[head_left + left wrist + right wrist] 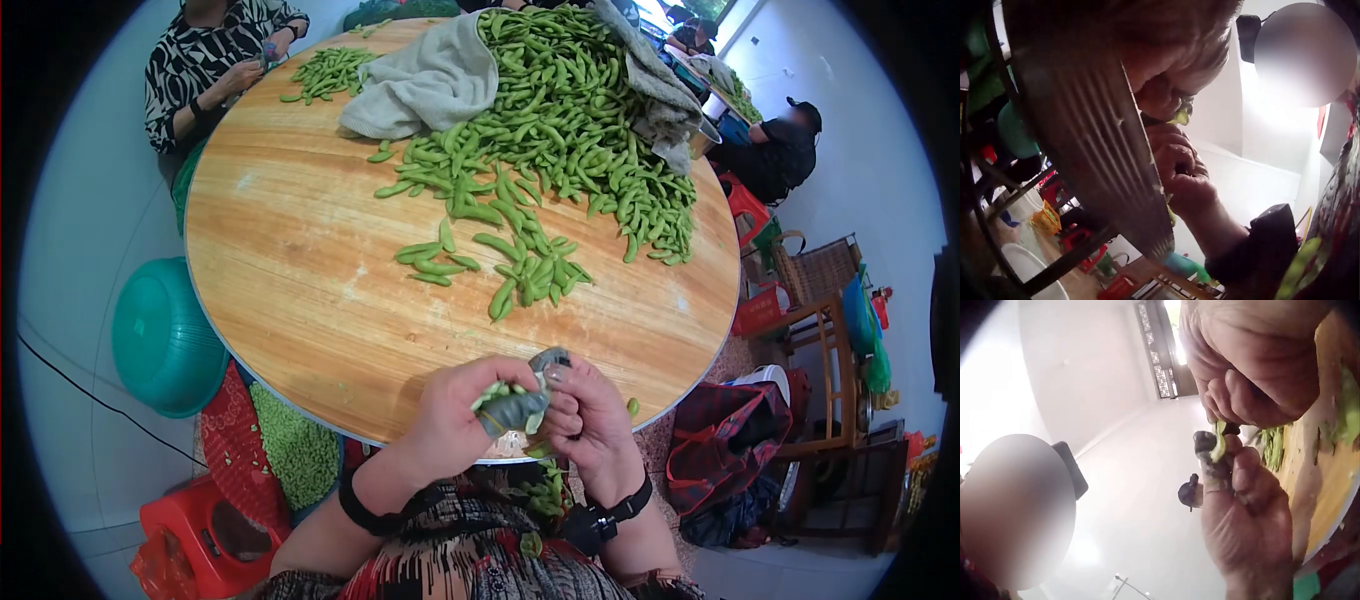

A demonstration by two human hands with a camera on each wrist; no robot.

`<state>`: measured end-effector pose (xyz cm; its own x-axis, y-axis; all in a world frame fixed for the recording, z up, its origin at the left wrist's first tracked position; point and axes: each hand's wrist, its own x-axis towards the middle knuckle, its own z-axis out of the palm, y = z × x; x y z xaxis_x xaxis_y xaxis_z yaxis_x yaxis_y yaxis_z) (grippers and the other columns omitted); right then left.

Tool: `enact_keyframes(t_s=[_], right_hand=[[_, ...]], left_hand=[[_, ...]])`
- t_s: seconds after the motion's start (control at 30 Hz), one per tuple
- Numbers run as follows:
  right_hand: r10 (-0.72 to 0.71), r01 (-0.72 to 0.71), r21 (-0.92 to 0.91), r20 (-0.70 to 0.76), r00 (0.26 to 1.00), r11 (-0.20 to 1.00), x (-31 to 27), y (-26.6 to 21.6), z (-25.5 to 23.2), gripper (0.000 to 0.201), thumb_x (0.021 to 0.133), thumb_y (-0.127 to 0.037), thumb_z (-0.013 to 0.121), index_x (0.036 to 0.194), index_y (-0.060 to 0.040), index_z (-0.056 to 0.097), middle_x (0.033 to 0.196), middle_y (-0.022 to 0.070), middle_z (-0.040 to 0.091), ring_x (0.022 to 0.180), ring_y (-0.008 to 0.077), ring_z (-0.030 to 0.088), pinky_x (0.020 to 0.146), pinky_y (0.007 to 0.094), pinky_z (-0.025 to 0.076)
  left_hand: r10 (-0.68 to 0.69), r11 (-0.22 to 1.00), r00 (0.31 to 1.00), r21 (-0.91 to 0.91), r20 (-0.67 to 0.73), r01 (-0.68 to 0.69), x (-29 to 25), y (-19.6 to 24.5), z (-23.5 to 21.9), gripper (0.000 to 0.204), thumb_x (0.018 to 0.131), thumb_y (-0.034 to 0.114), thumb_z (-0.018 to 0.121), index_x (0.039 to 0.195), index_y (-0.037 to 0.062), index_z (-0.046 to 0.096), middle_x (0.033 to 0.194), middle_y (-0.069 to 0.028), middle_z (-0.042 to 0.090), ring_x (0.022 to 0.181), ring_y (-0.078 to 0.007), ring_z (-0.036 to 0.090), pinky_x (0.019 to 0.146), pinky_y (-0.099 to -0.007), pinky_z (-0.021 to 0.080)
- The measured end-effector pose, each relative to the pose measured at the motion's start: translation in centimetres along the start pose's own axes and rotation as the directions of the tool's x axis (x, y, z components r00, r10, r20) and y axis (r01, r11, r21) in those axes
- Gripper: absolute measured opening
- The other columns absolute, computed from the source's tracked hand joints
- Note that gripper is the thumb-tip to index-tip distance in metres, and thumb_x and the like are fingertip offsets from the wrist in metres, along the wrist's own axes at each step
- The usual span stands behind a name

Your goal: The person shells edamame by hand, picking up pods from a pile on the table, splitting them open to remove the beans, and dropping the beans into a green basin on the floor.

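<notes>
At the round table's near edge, the left hand (450, 415) curls round several green pieces (490, 397), with dark grey coverings on its fingers. The right hand (598, 425) meets it, thumb and fingers bent together at a green pod (536, 416) between the hands. In the right wrist view the pod (1219, 442) is pinched between the right hand's fingertips above and the left hand's covered fingers below. The left wrist view shows a bit of green pod (1181, 117) between the hands; the fingertips there are partly hidden.
A large heap of green pods (570, 110) and grey cloths (430, 85) cover the table's far side; loose pods lie nearer. Left of the table stand a green basin (170, 335), shelled beans (295, 445) and a red stool (215, 535). Another person (215, 70) sits at the far left.
</notes>
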<state>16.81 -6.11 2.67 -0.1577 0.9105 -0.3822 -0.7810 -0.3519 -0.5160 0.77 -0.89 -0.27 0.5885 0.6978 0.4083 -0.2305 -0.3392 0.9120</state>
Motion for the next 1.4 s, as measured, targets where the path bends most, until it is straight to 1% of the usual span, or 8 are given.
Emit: enact_keyframes(t_s=[0.17, 0.23, 0.27, 0.5, 0.73, 0.8, 0.9, 1.4], right_hand=[[-0.293, 0.251, -0.352, -0.070, 0.954, 0.902, 0.2, -1.1, 0.2, 0.008, 0.083, -0.010, 0.059, 0.085, -0.0022, 0.057, 0.056, -0.0024, 0.049, 0.040, 0.0036, 0.038, 0.037, 0.0189, 0.030], [0.012, 0.397, -0.835, 0.434, 0.901, 0.381, -0.1, -3.1, 1.1, 0.014, 0.082, -0.014, 0.061, 0.091, -0.0021, 0.059, 0.061, -0.0013, 0.055, 0.046, 0.0034, 0.046, 0.042, 0.0196, 0.035], [0.067, 0.237, -0.971, 0.239, 0.969, 0.039, -0.2, -4.2, 2.5, 0.022, 0.079, -0.015, 0.065, 0.097, -0.0039, 0.060, 0.065, 0.0060, 0.062, 0.053, 0.0131, 0.057, 0.048, 0.0268, 0.043], [-0.240, 0.060, -0.665, 0.350, 0.905, -0.744, 5.8, -3.1, 2.1, 0.021, 0.074, -0.017, 0.064, 0.086, -0.0031, 0.056, 0.065, 0.0182, 0.059, 0.063, 0.0357, 0.059, 0.056, 0.0443, 0.046], [-0.342, 0.138, -0.844, 0.352, 0.871, -0.518, 5.3, -3.2, 1.3, 0.020, 0.076, -0.018, 0.066, 0.079, -0.0010, 0.056, 0.060, 0.0139, 0.058, 0.055, 0.0265, 0.059, 0.051, 0.0364, 0.044], [-0.273, 0.132, -0.949, 0.052, 0.961, 0.285, 3.5, -2.6, 1.6, 0.019, 0.081, -0.019, 0.064, 0.080, -0.0009, 0.058, 0.060, 0.0005, 0.055, 0.053, 0.0090, 0.050, 0.048, 0.0252, 0.039], [-0.239, 0.110, -0.851, -0.019, 0.971, 0.514, 1.3, -1.2, 2.7, 0.018, 0.085, -0.020, 0.062, 0.082, -0.0022, 0.059, 0.064, -0.0062, 0.050, 0.057, 0.0009, 0.041, 0.049, 0.0183, 0.034], [-0.123, 0.099, -0.693, 0.015, 0.992, 0.714, -0.1, 1.2, 1.4, 0.019, 0.094, -0.019, 0.045, 0.085, -0.0038, 0.054, 0.063, -0.0036, 0.047, 0.052, 0.0022, 0.039, 0.046, 0.0162, 0.029]], left_hand=[[-0.482, 0.629, 0.870, -0.652, 0.100, 0.424, 0.5, 0.1, -0.7, 0.014, 0.086, 0.002, 0.051, 0.099, 0.0055, 0.048, 0.080, -0.0051, 0.055, 0.054, -0.0057, 0.043, 0.043, -0.0164, 0.029], [-0.574, 0.534, 0.812, -0.800, -0.107, 0.272, 0.8, -0.4, -1.1, 0.011, 0.088, 0.005, 0.047, 0.100, 0.0051, 0.047, 0.083, -0.0078, 0.054, 0.053, -0.0068, 0.040, 0.041, -0.0151, 0.025], [-0.634, 0.460, 0.762, -0.856, -0.132, 0.235, 1.1, 0.0, -1.5, 0.007, 0.091, 0.008, 0.044, 0.096, 0.0060, 0.048, 0.083, -0.0093, 0.052, 0.054, -0.0074, 0.040, 0.038, -0.0140, 0.023], [-0.613, 0.357, 0.785, -0.917, -0.087, 0.177, 0.8, -0.4, -2.4, 0.012, 0.092, 0.012, 0.040, 0.090, 0.0050, 0.048, 0.083, -0.0094, 0.049, 0.056, -0.0085, 0.042, 0.035, -0.0139, 0.023], [-0.598, 0.545, 0.788, -0.796, -0.149, 0.263, 1.0, 0.3, -1.6, 0.019, 0.087, 0.002, 0.044, 0.104, 0.0019, 0.053, 0.084, -0.0064, 0.052, 0.059, -0.0076, 0.045, 0.038, -0.0137, 0.024], [-0.575, 0.537, 0.814, -0.786, -0.075, 0.307, 0.7, 0.0, -1.1, 0.022, 0.084, -0.002, 0.051, 0.105, 0.0017, 0.056, 0.084, -0.0047, 0.056, 0.058, -0.0067, 0.046, 0.040, -0.0143, 0.025], [-0.549, 0.585, 0.823, -0.770, -0.145, 0.255, -0.1, -1.2, -0.4, 0.019, 0.081, -0.001, 0.057, 0.100, 0.0013, 0.058, 0.081, -0.0037, 0.059, 0.056, -0.0051, 0.046, 0.040, -0.0143, 0.025], [-0.554, 0.577, 0.824, -0.770, -0.123, 0.273, -0.4, 0.0, -0.4, 0.021, 0.079, -0.007, 0.052, 0.097, -0.0004, 0.059, 0.083, -0.0058, 0.062, 0.053, -0.0019, 0.043, 0.042, -0.0151, 0.028]])
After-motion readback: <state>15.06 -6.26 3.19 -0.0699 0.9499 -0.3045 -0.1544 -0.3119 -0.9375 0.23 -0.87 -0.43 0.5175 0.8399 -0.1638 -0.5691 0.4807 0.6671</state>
